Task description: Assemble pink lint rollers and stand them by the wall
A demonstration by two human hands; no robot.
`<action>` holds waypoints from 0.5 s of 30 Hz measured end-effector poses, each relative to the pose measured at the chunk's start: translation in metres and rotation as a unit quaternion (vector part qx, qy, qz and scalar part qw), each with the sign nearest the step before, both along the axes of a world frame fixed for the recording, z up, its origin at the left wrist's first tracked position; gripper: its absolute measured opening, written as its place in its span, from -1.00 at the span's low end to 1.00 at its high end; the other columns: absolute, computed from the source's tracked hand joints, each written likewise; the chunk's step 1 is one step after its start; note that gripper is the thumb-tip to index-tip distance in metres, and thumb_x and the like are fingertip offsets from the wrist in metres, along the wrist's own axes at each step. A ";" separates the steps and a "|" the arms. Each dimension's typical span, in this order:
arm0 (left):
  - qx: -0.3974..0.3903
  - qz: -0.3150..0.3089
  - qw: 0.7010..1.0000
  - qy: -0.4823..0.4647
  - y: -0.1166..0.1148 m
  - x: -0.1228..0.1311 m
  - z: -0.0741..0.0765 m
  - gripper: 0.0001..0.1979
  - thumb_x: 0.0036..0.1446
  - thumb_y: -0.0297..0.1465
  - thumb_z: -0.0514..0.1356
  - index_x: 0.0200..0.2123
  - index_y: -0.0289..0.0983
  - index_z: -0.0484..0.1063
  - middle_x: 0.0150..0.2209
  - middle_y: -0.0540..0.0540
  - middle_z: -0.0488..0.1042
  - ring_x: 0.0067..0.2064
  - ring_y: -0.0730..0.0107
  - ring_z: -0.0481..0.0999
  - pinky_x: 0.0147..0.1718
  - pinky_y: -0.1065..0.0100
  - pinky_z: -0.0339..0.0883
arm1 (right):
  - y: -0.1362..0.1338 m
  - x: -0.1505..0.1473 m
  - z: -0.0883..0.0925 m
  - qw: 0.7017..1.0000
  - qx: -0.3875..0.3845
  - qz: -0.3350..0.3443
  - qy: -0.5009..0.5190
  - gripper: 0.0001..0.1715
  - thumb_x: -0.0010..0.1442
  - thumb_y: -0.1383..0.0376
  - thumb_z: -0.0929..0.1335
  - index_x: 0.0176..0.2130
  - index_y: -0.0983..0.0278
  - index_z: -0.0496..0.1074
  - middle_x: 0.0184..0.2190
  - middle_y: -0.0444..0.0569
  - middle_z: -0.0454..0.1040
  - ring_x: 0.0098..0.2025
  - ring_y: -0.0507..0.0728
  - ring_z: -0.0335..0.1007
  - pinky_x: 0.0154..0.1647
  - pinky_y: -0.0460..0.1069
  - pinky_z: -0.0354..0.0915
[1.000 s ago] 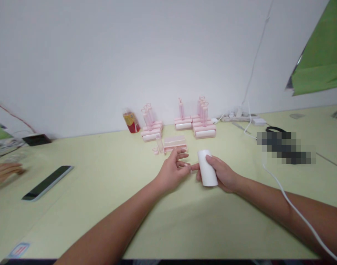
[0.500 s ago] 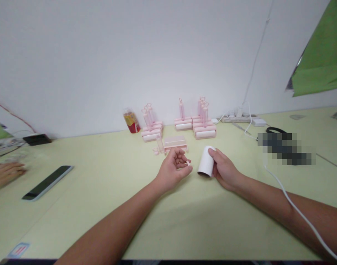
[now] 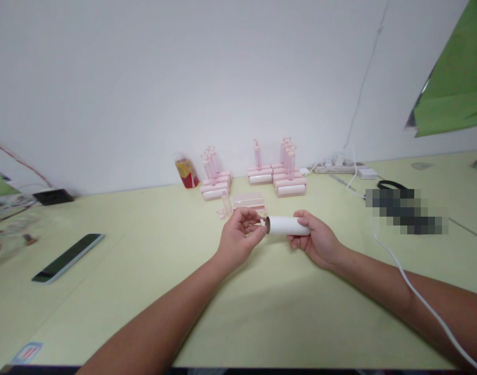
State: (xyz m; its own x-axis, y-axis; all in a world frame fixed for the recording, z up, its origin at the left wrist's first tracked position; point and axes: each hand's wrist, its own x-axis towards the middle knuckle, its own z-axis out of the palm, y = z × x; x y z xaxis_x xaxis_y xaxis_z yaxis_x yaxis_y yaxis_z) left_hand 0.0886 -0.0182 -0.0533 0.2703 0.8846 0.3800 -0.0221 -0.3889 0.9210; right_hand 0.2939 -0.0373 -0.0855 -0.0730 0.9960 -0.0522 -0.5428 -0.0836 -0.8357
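Note:
My right hand is closed around the right end of a white lint roller refill, which lies level above the table. Its open cardboard core faces left. Against that opening, my left hand pinches a small pale piece between thumb and fingers; its exact kind is too small to make out. Just behind my left hand sits a pink lint roller cover, partly hidden by the fingers. A clear pink handle stands beside it, with a small pink ring piece at its foot.
Several pink lint rollers stand upright at the back, with another group farther left. A red and yellow packet leans near the wall. A phone lies left, a power strip back right. A white cable crosses my right forearm.
The lint roller refill has turned from tilted upright to level, its open end now at my left fingers. The other person's hand at far left has drawn back toward the frame edge.

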 end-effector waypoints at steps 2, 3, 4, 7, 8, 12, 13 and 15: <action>0.002 0.002 1.000 0.007 -0.001 0.001 0.000 -0.65 0.03 -0.33 0.36 -0.18 -0.26 0.31 -0.18 -0.12 0.49 -0.15 0.33 0.55 -0.13 0.27 0.47 | 0.000 0.000 -0.001 1.000 0.003 0.009 -0.014 -0.83 0.12 0.26 0.32 -0.23 0.20 0.27 -0.57 -0.17 0.34 -0.59 0.05 0.32 -0.70 -0.11 0.26; 0.002 0.002 1.000 0.010 -0.002 0.001 0.001 -0.65 0.03 -0.33 0.36 -0.18 -0.26 0.31 -0.18 -0.13 0.50 -0.14 0.32 0.56 -0.12 0.26 0.47 | 0.000 0.000 -0.001 1.000 0.005 0.012 -0.020 -0.83 0.12 0.25 0.31 -0.22 0.20 0.28 -0.59 -0.18 0.34 -0.61 0.04 0.29 -0.71 -0.12 0.23; 0.002 0.003 1.000 0.013 -0.002 0.001 0.000 -0.65 0.04 -0.32 0.36 -0.18 -0.26 0.30 -0.17 -0.13 0.50 -0.13 0.31 0.56 -0.11 0.25 0.47 | 0.000 0.000 -0.001 1.000 0.008 0.014 -0.025 -0.83 0.12 0.25 0.31 -0.22 0.21 0.29 -0.61 -0.18 0.33 -0.63 0.04 0.26 -0.72 -0.12 0.20; 0.002 0.007 1.000 0.021 -0.003 0.001 -0.001 -0.65 0.03 -0.34 0.35 -0.17 -0.26 0.31 -0.17 -0.13 0.51 -0.10 0.29 0.56 -0.08 0.24 0.47 | -0.001 0.000 0.001 0.999 0.014 0.018 -0.033 -0.83 0.12 0.26 0.29 -0.22 0.22 0.31 -0.63 -0.17 0.33 -0.65 0.03 0.22 -0.73 -0.12 0.15; 0.003 0.008 1.000 0.023 -0.003 0.001 -0.001 -0.66 0.04 -0.34 0.35 -0.17 -0.26 0.31 -0.17 -0.14 0.51 -0.09 0.29 0.57 -0.07 0.23 0.47 | -0.002 0.000 0.001 0.999 0.016 0.017 -0.036 -0.83 0.13 0.26 0.29 -0.21 0.22 0.31 -0.64 -0.17 0.33 -0.66 0.03 0.22 -0.73 -0.12 0.15; 0.005 0.001 1.000 0.027 -0.002 0.001 -0.002 -0.67 0.05 -0.35 0.35 -0.17 -0.27 0.31 -0.14 -0.16 0.51 -0.07 0.29 0.57 -0.06 0.23 0.47 | -0.003 -0.001 0.003 0.999 0.020 0.014 -0.040 -0.84 0.14 0.27 0.28 -0.22 0.22 0.30 -0.66 -0.17 0.34 -0.67 0.03 0.21 -0.72 -0.13 0.15; 0.005 -0.001 1.000 0.028 -0.002 0.001 -0.002 -0.67 0.05 -0.35 0.35 -0.17 -0.27 0.31 -0.13 -0.16 0.51 -0.07 0.28 0.57 -0.07 0.23 0.47 | -0.003 -0.002 0.003 0.999 0.020 0.013 -0.038 -0.85 0.14 0.27 0.28 -0.22 0.22 0.30 -0.65 -0.18 0.33 -0.67 0.03 0.22 -0.71 -0.13 0.16; 0.006 -0.003 1.000 0.031 -0.003 0.001 -0.002 -0.67 0.05 -0.34 0.35 -0.18 -0.27 0.31 -0.13 -0.16 0.51 -0.07 0.27 0.57 -0.07 0.24 0.48 | -0.003 -0.002 0.002 0.999 0.022 0.012 -0.033 -0.85 0.14 0.27 0.29 -0.22 0.22 0.30 -0.65 -0.18 0.33 -0.65 0.04 0.23 -0.70 -0.13 0.18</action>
